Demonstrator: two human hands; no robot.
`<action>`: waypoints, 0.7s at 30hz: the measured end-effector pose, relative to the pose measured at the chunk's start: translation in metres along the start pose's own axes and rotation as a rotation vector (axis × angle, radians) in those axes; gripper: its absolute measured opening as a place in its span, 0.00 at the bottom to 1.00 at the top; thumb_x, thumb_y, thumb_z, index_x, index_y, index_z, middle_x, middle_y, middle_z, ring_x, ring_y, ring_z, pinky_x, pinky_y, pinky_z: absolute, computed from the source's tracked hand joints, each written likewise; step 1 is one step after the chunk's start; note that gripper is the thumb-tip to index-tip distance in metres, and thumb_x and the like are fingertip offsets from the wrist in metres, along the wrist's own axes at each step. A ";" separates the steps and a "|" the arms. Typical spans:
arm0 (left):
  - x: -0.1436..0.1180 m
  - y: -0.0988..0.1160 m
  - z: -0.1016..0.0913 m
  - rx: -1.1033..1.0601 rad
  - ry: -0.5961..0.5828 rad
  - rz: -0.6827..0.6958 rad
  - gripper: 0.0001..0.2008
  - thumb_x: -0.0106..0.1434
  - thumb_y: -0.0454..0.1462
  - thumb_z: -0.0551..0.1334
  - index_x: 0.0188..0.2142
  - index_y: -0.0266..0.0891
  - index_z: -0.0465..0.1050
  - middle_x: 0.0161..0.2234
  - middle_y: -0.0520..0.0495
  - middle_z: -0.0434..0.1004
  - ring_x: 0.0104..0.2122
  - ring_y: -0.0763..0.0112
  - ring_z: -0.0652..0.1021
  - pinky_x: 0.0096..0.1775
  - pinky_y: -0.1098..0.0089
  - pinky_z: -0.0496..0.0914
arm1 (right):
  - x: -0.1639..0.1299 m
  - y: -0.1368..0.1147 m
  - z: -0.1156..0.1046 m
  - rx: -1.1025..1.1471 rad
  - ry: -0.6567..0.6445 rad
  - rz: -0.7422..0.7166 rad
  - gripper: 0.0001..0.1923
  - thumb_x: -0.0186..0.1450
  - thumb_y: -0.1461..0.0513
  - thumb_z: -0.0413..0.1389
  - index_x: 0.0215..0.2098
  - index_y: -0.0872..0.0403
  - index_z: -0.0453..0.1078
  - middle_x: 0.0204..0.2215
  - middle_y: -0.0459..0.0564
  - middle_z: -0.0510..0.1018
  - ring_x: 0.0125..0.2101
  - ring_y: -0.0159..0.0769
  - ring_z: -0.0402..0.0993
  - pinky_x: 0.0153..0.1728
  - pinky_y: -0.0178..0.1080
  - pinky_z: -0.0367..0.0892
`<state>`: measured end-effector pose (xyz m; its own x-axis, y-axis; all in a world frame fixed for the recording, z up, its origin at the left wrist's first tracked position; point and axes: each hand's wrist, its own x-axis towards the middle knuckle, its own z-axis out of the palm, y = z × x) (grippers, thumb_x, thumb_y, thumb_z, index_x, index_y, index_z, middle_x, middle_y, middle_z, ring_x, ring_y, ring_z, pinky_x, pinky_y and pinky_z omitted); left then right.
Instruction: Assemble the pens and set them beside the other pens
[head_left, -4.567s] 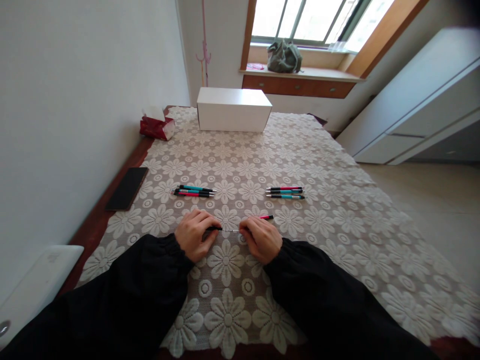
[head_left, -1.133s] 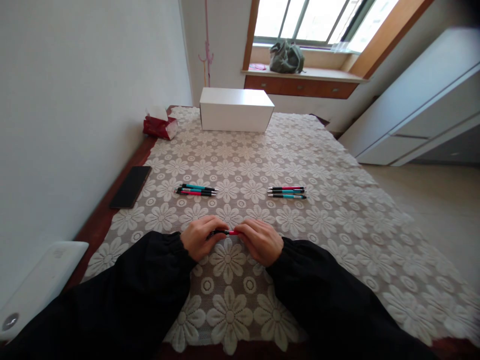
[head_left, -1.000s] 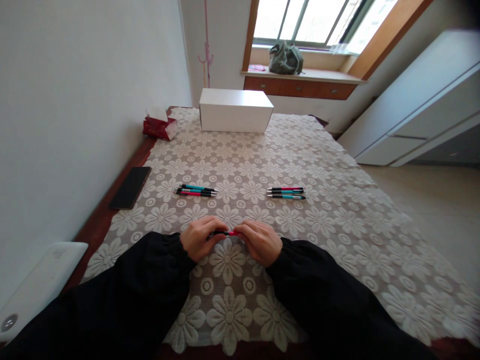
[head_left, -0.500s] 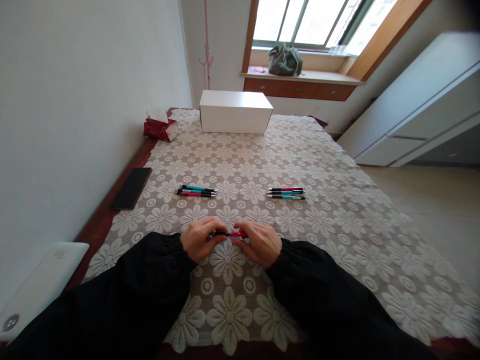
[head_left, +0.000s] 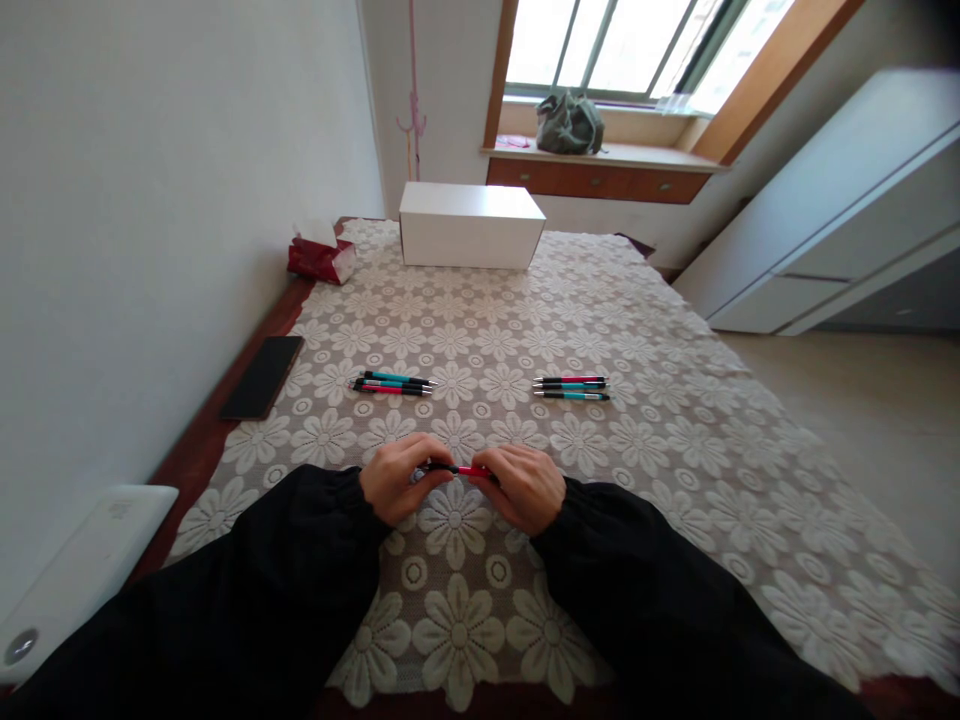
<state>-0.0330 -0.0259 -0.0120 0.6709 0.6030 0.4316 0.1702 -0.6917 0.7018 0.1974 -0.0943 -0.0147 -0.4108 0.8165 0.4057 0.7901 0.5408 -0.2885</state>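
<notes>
Between my hands, just above the lace tablecloth (head_left: 457, 620), is a red and black pen (head_left: 466, 470), lying sideways. My left hand (head_left: 405, 478) pinches its black end between thumb and fingers. My right hand (head_left: 523, 485) is closed on the red part, its thumb and fingertips partly covering the barrel. Beyond the hands on the left lies a group of pens (head_left: 391, 384) in teal, red and black. A second group of pens (head_left: 571, 388), in the same colours, lies side by side on the right.
A long white box (head_left: 469, 240) stands at the far end of the table. Along the left edge are a red tissue pack (head_left: 319, 260), a dark phone (head_left: 262, 378) and a white device (head_left: 86, 570). A white cabinet (head_left: 832, 210) stands at the right.
My right thumb and fingers have shifted slightly on the pen's red part. The left hand and the two pen groups look unmoved.
</notes>
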 end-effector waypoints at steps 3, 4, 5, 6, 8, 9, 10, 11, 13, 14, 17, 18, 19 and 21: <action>0.000 0.001 -0.001 -0.007 0.013 0.004 0.04 0.70 0.37 0.63 0.39 0.39 0.75 0.36 0.46 0.80 0.35 0.70 0.79 0.39 0.69 0.74 | 0.000 0.000 -0.002 -0.034 -0.010 -0.041 0.16 0.79 0.57 0.45 0.40 0.53 0.72 0.29 0.47 0.80 0.29 0.35 0.74 0.33 0.39 0.61; 0.000 0.001 -0.001 -0.008 0.015 0.001 0.04 0.70 0.37 0.63 0.39 0.39 0.75 0.35 0.46 0.80 0.35 0.70 0.79 0.39 0.69 0.74 | 0.001 0.000 -0.002 -0.037 -0.003 -0.036 0.15 0.78 0.56 0.46 0.42 0.53 0.72 0.30 0.48 0.81 0.30 0.35 0.74 0.34 0.40 0.61; 0.000 0.002 -0.001 -0.009 0.017 -0.003 0.04 0.70 0.38 0.63 0.39 0.39 0.74 0.35 0.46 0.80 0.34 0.70 0.79 0.39 0.69 0.74 | 0.001 0.000 -0.003 -0.040 0.007 -0.032 0.15 0.78 0.55 0.47 0.44 0.53 0.72 0.31 0.49 0.81 0.31 0.36 0.74 0.34 0.40 0.62; 0.000 0.002 -0.001 -0.009 0.017 -0.007 0.05 0.70 0.38 0.63 0.39 0.39 0.74 0.35 0.46 0.80 0.34 0.70 0.78 0.38 0.69 0.75 | 0.001 0.000 -0.003 -0.046 0.014 -0.034 0.14 0.78 0.55 0.48 0.43 0.53 0.72 0.31 0.49 0.80 0.31 0.36 0.73 0.34 0.40 0.62; 0.001 0.003 -0.002 -0.009 0.022 -0.004 0.05 0.70 0.38 0.63 0.38 0.39 0.74 0.35 0.47 0.80 0.34 0.70 0.78 0.38 0.70 0.75 | 0.002 0.000 -0.003 -0.060 0.025 -0.046 0.15 0.78 0.57 0.47 0.37 0.52 0.72 0.27 0.47 0.78 0.29 0.36 0.71 0.34 0.41 0.61; 0.001 0.003 -0.002 -0.010 0.026 0.000 0.05 0.70 0.38 0.63 0.38 0.39 0.74 0.34 0.47 0.80 0.34 0.70 0.78 0.38 0.70 0.74 | 0.002 0.000 -0.003 -0.065 0.031 -0.048 0.16 0.78 0.57 0.47 0.37 0.52 0.72 0.26 0.47 0.78 0.29 0.36 0.70 0.34 0.41 0.61; 0.001 0.003 -0.002 -0.012 0.027 0.004 0.05 0.70 0.38 0.63 0.38 0.39 0.74 0.35 0.47 0.80 0.34 0.71 0.78 0.38 0.70 0.74 | 0.002 0.000 -0.003 -0.067 0.036 -0.048 0.16 0.78 0.56 0.47 0.39 0.53 0.72 0.27 0.47 0.78 0.30 0.37 0.71 0.34 0.41 0.61; 0.001 0.003 -0.002 -0.012 0.029 0.004 0.05 0.69 0.38 0.64 0.38 0.39 0.74 0.34 0.47 0.80 0.33 0.71 0.78 0.38 0.70 0.74 | 0.002 0.000 -0.004 -0.070 0.042 -0.050 0.16 0.78 0.54 0.48 0.41 0.54 0.72 0.29 0.48 0.79 0.31 0.38 0.71 0.35 0.41 0.61; 0.002 0.003 -0.003 -0.015 0.033 -0.001 0.05 0.69 0.38 0.64 0.38 0.39 0.74 0.34 0.47 0.80 0.33 0.71 0.78 0.37 0.70 0.74 | 0.003 0.000 -0.004 -0.084 0.052 -0.072 0.15 0.77 0.54 0.49 0.42 0.54 0.72 0.30 0.49 0.79 0.32 0.38 0.71 0.35 0.41 0.61; 0.002 0.003 -0.003 -0.020 0.030 -0.003 0.05 0.69 0.38 0.64 0.38 0.39 0.74 0.34 0.47 0.80 0.33 0.71 0.78 0.37 0.71 0.74 | 0.003 0.000 -0.005 -0.095 0.049 -0.087 0.15 0.77 0.55 0.49 0.40 0.54 0.72 0.29 0.48 0.78 0.31 0.37 0.70 0.35 0.42 0.60; 0.002 0.003 -0.003 -0.028 0.019 -0.006 0.06 0.69 0.38 0.63 0.37 0.39 0.74 0.35 0.46 0.80 0.34 0.70 0.79 0.38 0.70 0.74 | 0.003 0.000 -0.005 -0.116 0.027 -0.088 0.15 0.77 0.58 0.48 0.37 0.53 0.72 0.27 0.47 0.77 0.30 0.37 0.69 0.34 0.42 0.59; 0.002 0.003 -0.003 -0.025 0.019 -0.016 0.05 0.69 0.38 0.63 0.37 0.39 0.74 0.35 0.46 0.80 0.33 0.71 0.79 0.38 0.70 0.74 | 0.002 0.001 -0.005 -0.119 0.020 -0.080 0.14 0.77 0.57 0.49 0.39 0.53 0.72 0.29 0.48 0.78 0.31 0.37 0.69 0.35 0.42 0.59; 0.001 0.003 -0.003 -0.020 0.022 -0.029 0.05 0.69 0.38 0.64 0.38 0.39 0.74 0.34 0.47 0.80 0.33 0.71 0.79 0.38 0.70 0.74 | 0.002 0.001 -0.004 -0.125 0.019 -0.079 0.13 0.77 0.57 0.49 0.41 0.53 0.72 0.31 0.49 0.78 0.32 0.38 0.70 0.35 0.42 0.60; 0.001 0.003 -0.003 -0.012 0.031 -0.050 0.05 0.68 0.38 0.64 0.38 0.39 0.74 0.34 0.48 0.80 0.32 0.71 0.78 0.37 0.71 0.74 | 0.001 0.001 -0.003 -0.147 0.028 -0.084 0.13 0.77 0.57 0.49 0.40 0.53 0.72 0.31 0.49 0.78 0.32 0.38 0.69 0.35 0.42 0.59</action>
<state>-0.0342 -0.0262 -0.0077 0.6391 0.6486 0.4132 0.1938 -0.6558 0.7296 0.1995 -0.0935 -0.0117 -0.4669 0.7626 0.4477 0.8124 0.5699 -0.1233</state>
